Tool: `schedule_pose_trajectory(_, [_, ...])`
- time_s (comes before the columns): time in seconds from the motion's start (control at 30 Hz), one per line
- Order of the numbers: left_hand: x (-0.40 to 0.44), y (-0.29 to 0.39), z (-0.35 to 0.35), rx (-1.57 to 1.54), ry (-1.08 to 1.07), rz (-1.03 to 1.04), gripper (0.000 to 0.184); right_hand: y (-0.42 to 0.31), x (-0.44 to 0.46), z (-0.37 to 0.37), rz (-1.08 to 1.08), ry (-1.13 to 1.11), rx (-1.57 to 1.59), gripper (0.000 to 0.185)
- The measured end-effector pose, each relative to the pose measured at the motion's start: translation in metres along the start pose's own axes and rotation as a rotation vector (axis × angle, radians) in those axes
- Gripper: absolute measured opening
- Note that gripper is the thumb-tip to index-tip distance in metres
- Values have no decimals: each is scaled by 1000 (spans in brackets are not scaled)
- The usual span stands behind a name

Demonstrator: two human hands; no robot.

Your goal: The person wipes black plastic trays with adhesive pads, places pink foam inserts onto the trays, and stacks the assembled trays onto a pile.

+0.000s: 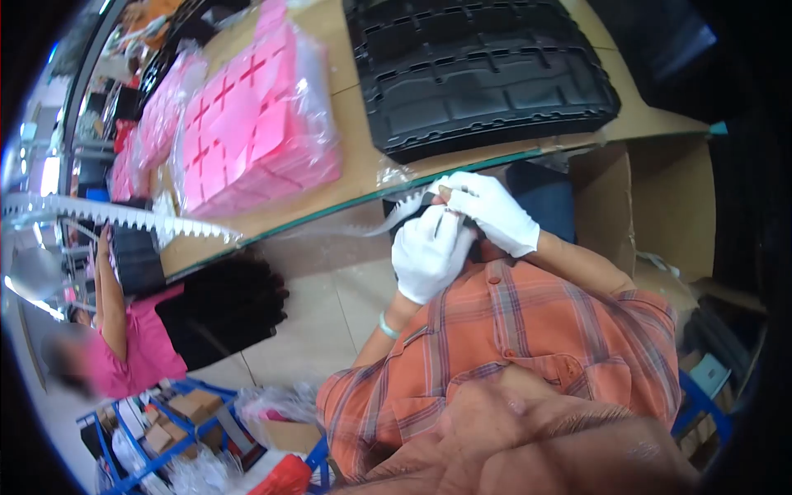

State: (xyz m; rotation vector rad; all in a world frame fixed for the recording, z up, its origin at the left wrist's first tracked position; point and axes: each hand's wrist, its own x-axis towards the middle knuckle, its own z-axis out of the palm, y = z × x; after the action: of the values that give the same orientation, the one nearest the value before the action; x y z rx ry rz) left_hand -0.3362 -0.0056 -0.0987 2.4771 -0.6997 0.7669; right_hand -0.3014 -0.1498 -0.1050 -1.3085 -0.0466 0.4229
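My left hand, in a white glove, is closed with its fingers bent near the table's front edge. Beside it my right hand, also gloved, pinches at the same spot, and a bare fingertip shows there. A white toothed strip runs into my fingers from the left. It looks like one long band with the toothed length farther left, though its middle is pale and hard to follow. Something small and dark shows between the fingertips; I cannot make out what it is.
Pink slotted pieces in clear plastic and a black moulded tray stack lie on the table. An open cardboard box stands at right. A person in pink is at left, near blue shelving with boxes.
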Motion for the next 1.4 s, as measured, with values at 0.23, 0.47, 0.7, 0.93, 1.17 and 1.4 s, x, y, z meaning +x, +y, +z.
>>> schedule_pose_trajectory(0.23, [-25,-10,35,-1462,-376,-739,60,-66,-28,-45,-11,-266,-276,14])
schedule_pose_trajectory(0.47, [39,22,11,-1484,151,-1033,34,-74,-34,-47,-68,-95,-376,28])
schedule_pose_trajectory(0.7, [40,19,3,-1450,200,-901,35,-68,-26,-41,-217,1,-403,14])
schedule_pose_trajectory(0.93, [13,-13,14,-1586,-177,-751,28,-102,-21,-1,-923,-340,-926,13])
schedule_pose_trajectory(1.17, [12,-40,-8,-2365,389,-691,29,-100,117,-20,-525,121,-1077,10])
schedule_pose_trajectory(1.4, [14,-39,-27,-2327,362,-640,39,-102,146,-18,-447,87,-1392,6])
